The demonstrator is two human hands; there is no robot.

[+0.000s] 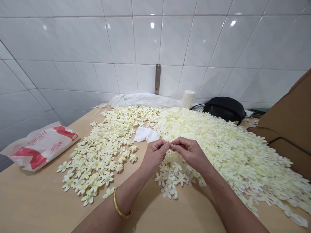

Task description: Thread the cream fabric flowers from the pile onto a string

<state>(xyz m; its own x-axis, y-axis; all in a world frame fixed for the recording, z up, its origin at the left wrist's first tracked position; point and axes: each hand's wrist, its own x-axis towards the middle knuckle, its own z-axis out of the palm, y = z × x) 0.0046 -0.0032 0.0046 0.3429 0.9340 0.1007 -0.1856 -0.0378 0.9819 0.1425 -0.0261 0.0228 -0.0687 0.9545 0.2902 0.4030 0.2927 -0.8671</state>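
Observation:
My left hand [155,154] and my right hand [190,152] meet fingertip to fingertip over the middle of the table, each closed in a pinch. Whatever lies between the fingertips is too small or hidden to make out. Just below and behind them spreads a large heap of pale yellow-white artificial flowers [233,155], reaching far to the right. A smaller, looser spread of similar flowers [97,161] covers the left part of the table. Beside my left fingers, on the far side, lies a crumpled white tissue [145,134].
A red and white tissue packet [43,147] rests at the table's left edge. Toward the tiled wall stand a cream cylindrical container [187,99], a black rounded case [224,108] and a white plastic sheet [145,99]. Brown cardboard [286,119] rises on the right.

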